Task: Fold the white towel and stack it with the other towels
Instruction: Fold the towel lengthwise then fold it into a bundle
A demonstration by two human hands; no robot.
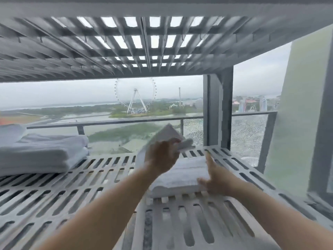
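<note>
While your left hand [162,154] is raised above the shelf [72,186], its fingers are curled round a folded white towel [167,132], gripping it at its near lower edge. That towel is in the air, tilted, with its far corner pointing up and away from you, and it is blurred, so its folds cannot be made out. Your right hand [214,175] is lower and to the right, holding nothing, with fingers straight, the forefinger pointing away from you and the thumb spread. It lies at the right edge of a second towel [183,175], which rests flat and folded on the shelf; the blur hides whether the palm presses it or only touches. The white towel hangs just above and behind this second towel, apart from it. Both of your forearms are bare and reach in from the bottom of the view.

On the left side of the shelf, well apart from your hands, sits a stack [41,152] of folded white towels. The shelf is grey and slotted, and a matching slatted upper shelf [126,42] spans the top of the view. A grey post [218,109] rises at the far right corner. Beyond it runs a railing [126,122], and far off stands a Ferris wheel [135,95] among water and green land under a pale sky.
</note>
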